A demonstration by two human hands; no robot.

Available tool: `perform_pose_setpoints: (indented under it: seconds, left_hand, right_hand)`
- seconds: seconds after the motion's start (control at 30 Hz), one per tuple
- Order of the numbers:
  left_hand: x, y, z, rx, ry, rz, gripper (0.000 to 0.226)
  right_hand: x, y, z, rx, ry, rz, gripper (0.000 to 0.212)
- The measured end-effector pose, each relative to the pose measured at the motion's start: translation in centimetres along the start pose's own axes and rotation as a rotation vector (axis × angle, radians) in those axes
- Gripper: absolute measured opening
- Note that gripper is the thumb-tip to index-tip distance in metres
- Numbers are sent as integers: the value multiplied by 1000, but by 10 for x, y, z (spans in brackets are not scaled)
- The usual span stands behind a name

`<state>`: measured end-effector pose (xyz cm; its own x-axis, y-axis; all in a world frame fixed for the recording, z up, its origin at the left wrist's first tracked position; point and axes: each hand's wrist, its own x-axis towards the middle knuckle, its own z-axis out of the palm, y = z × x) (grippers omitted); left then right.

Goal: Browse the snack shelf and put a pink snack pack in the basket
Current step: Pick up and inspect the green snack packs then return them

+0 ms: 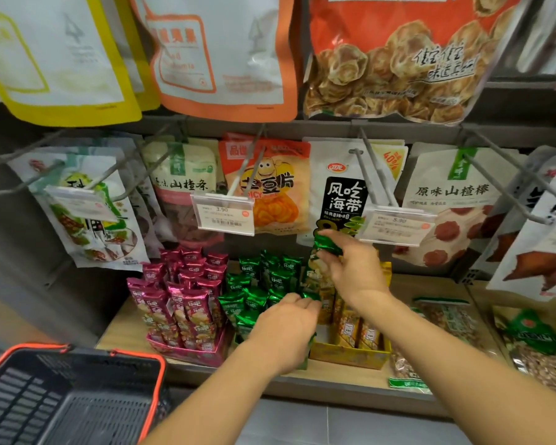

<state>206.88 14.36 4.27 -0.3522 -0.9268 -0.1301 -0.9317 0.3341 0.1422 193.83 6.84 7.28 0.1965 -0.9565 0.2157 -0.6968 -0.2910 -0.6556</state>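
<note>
Several pink snack packs [182, 297] stand upright in a pink display box on the wooden shelf [430, 287], left of centre. Beside them to the right are green snack packs [264, 277]. My right hand [353, 268] holds one green pack [326, 244] by its top, lifted above the row. My left hand [286, 322] reaches into the front of the green packs, fingers curled on one of them. The black basket with an orange rim [68, 393] sits at the lower left, with nothing visible inside it.
A yellow box of yellow packs [350, 345] stands right of the green ones. Bags of nuts [446, 319] lie further right. Hanging snack bags on metal hooks with price tags [225, 213] fill the wall above the shelf.
</note>
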Motion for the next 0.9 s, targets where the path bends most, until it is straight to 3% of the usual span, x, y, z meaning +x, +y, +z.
perform_pose_setpoints:
  seconds: [0.23,0.37,0.57,0.73,0.9]
  left_hand:
    - [3,-5,3,-41,-2,28,67]
    - [3,-8,1,-67,-22,45,70]
    - [-1,-7,-3,-48,11,18,63]
    - [-1,-6,-6,3,31,-120,69]
    - [-1,0,-6,-29,-29,-94,50]
  right_hand:
    - [21,19,26,33,-84,60,35]
    - [19,32,44,12,-176,90,22]
    - [5,50,54,-87,-322,121,31]
    - [5,47,44,-227,-408,62,35]
    - [2,39,45,-295,-562,66,51]
